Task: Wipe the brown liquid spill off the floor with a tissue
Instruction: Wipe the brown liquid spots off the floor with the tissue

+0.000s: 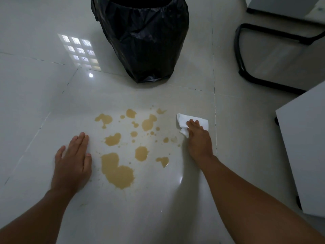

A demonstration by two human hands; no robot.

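Many brown puddles (117, 170) remain untouched; my right hand (198, 138) presses the tissue (184, 120) flat beside them (left hand (73, 161) open, bracing on floor (158, 208)). Next, sweep leftward.

Glossy pale tiled floor (52, 23) reflects a window; black-bagged bin (140, 37), black chair base (246, 71), grey cabinet (306, 147) stand around.

Glossy, smooth tiled floor (158, 208) mirrors a window; the brown spill (117, 170) lies wet and shiny. Soft white paper tissue (191, 120); crinkled black plastic bin bag (142, 41).
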